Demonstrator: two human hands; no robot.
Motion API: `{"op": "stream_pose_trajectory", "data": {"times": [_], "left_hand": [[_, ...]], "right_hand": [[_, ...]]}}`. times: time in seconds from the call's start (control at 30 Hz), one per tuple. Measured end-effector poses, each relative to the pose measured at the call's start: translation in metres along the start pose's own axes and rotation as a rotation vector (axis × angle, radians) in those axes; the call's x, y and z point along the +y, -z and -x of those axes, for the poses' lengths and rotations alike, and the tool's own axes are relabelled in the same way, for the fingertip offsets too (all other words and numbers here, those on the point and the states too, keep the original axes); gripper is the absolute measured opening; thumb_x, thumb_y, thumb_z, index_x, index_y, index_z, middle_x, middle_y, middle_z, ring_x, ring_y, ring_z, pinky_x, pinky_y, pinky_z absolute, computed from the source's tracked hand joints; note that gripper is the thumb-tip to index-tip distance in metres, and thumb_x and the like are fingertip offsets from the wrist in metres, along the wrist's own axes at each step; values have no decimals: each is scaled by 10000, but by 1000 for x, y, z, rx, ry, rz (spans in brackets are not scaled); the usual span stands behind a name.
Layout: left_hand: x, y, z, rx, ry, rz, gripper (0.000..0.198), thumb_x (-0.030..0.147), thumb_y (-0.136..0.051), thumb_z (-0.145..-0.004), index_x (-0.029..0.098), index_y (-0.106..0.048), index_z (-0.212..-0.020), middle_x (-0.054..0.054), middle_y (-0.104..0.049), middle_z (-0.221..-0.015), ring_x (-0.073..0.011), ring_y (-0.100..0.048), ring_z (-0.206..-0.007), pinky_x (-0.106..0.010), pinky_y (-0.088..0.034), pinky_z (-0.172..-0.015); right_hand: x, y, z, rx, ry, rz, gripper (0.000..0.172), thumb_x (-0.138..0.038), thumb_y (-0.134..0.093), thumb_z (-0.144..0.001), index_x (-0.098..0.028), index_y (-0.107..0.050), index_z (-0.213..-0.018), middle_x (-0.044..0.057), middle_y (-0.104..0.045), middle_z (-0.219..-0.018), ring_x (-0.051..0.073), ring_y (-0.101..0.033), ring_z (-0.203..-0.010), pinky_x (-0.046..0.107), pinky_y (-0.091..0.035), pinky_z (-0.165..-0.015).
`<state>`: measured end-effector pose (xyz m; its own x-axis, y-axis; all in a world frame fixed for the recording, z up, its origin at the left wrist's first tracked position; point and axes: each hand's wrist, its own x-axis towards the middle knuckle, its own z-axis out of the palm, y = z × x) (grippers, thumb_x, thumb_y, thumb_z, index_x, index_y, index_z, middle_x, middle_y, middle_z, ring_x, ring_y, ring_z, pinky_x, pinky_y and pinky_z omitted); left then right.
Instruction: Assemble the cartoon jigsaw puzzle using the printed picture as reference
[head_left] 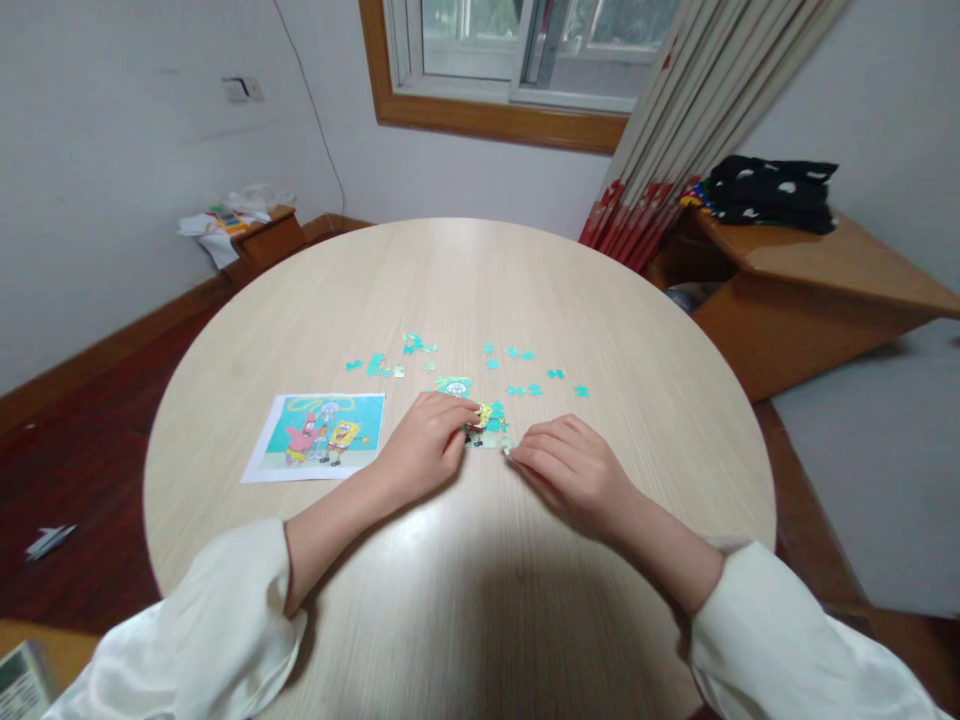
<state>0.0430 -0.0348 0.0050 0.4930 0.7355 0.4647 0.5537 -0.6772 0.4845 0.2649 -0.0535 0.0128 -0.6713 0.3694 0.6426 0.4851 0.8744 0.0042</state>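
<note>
Puzzle (488,420), partly joined, lies on the table (480,275) between the hands. It looks light, thin and fairly stiff, apt to part at its joints; best held flat by its outer edges. The left hand (426,442) touches its left side, any grip hidden; the right hand (576,462) appears to pinch a pale piece (505,447). Loose pieces (535,390) lie beyond.

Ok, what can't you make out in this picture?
In the head view:
Part of colourful cartoon jigsaw: hidden by bare left hand.
Pale green jigsaw piece: partly hidden by bare right hand.
Scattered turquoise jigsaw pieces: printed details too small.
Grey boxy object: cut off by the left edge.
</note>
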Motion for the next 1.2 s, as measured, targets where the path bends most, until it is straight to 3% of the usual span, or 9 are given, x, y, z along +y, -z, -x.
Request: {"op": "stream_pose_trajectory", "data": {"times": [0.13, 0.43, 1.0, 1.2], "left_hand": [[3, 2, 1, -138, -102, -99, 318, 26, -426, -824, 151, -658, -1001, -113, -710, -1119, -230, -651, -1036, -455, -473, -943], [7, 0, 1, -333, -110, -187, 328, 38, -437, -827, 119, -663, -1051, -160, -663, -1211, -259, -615, -1133, -495, -398, -1066], [11, 3, 0, -364, -106, -184, 311, 48, -442, -834, 132, -663, -1035, -158, -664, -1193, -267, -612, -1121, -508, -392, -1067], [10, 2, 0, -367, -105, -176, 329, 43, -442, -829, 125, -658, -1063, -168, -662, -1192, -281, -599, -1148, -522, -392, -1067]], "right_hand": [[0, -3, 2, -27, -29, 27, 140, -86, -520, -906, -159, -621, -844, 53, -692, -743, 167, -608, -771, 306, -419, -698], [3, -8, 0, -51, -99, 41, 161, -111, -508, -916, -176, -619, -819, 50, -673, -715, 178, -600, -762, 314, -408, -699], [4, -18, 2, -107, -101, 43, 189, -113, -504, -924, -174, -623, -789, 38, -666, -700, 172, -583, -759, 321, -386, -726], [4, -20, 3, -107, -152, 22, 154, -137, -531, -912, -181, -640, -813, 63, -693, -823, 184, -584, -827, 330, -404, -771]]}}
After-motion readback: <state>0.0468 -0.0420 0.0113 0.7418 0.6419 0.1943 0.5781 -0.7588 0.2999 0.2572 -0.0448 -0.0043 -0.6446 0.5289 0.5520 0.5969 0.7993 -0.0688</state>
